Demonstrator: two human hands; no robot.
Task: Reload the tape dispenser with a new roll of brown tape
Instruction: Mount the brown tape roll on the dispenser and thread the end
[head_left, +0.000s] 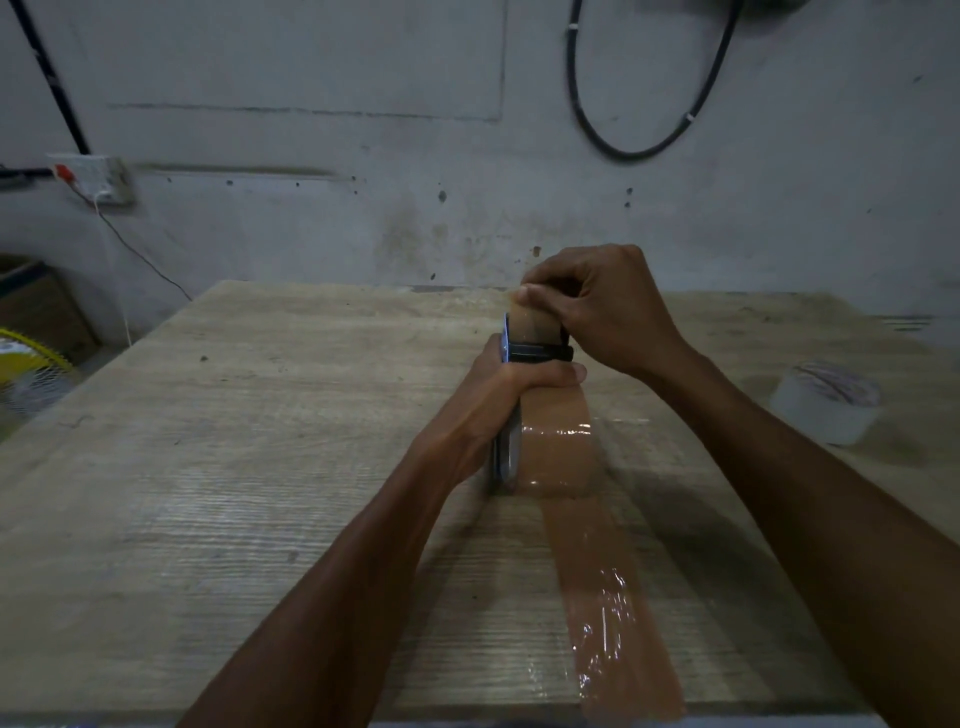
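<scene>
At the far left, off the wooden table (260, 415), a yellow fan (26, 364) sits on the floor below a wall socket (93, 176). Moving in toward the middle, the left hand (498, 395) is clamped around the tape dispenser (511, 410), thumb laid across the top, holding it upright on the tabletop. The roll of brown tape (558, 441) is already seated in the frame, just right of the metal side plate. Just beyond it, the right hand (602, 306) pinches the free end of tape (535, 322) closed between thumb and fingers, above the dark front roller. A long strip of brown tape (608, 597) lies stuck flat on the table, running toward the near edge. Far right, a pale second roll (831, 400) rests apart. The threading looks nearly done; the risk is that the sticky end folds onto itself or grabs the fingers, or feeds crooked if the left hand lets the frame tip.
</scene>
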